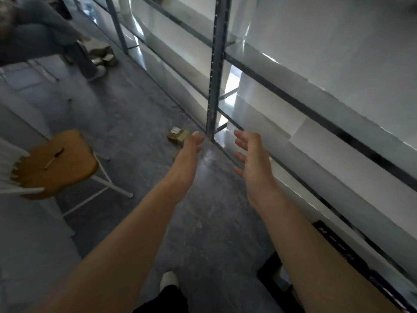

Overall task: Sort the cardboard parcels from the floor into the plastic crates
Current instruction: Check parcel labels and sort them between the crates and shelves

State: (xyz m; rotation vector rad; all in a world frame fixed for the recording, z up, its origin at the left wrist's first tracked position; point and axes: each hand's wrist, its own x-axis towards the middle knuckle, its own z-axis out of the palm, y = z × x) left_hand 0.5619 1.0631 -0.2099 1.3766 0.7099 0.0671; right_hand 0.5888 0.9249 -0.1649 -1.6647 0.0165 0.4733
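Brown cardboard: one parcel lies on the grey floor at mid-frame, near the foot of the metal rack upright. Both hands reach toward it and hold nothing. The left hand has loosely bent fingers, and the right hand is spread wide. The parcel looks small and light, so I would step closer, crouch, take it by opposite sides, and then turn to the black plastic crate at lower right.

The left hand covers the parcel's near corner, and its label is too blurred to read. The frame edge and the right forearm cut off the crate, so its contents cannot be seen. More parcels at upper left are smeared, beside another person's legs.
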